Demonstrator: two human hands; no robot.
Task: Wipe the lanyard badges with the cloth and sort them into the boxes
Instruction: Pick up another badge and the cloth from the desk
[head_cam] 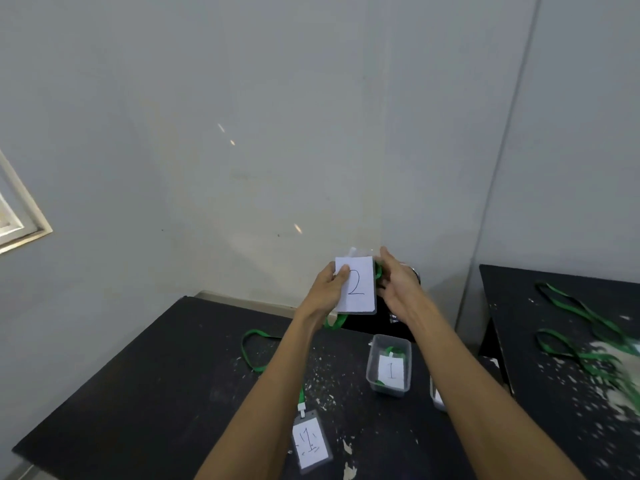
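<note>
My left hand [327, 285] pinches the left edge of a badge [356, 289] with a white card marked 2, held up above the black table [156, 375]. My right hand [396, 282] grips its green lanyard [378, 271] bunched at the badge's right edge; a loop of the strap hangs below the badge. A clear box [389, 365] on the table holds a badge marked 1. Another badge marked 1 [310, 441] lies on the table in front, its green strap running left under my left arm. No cloth is in view.
A second clear box [437, 396] is mostly hidden behind my right forearm. To the right, a second black table [519, 306] holds several green lanyards [585, 344]. A grey wall stands right behind both tables. White flecks are scattered over the tabletops.
</note>
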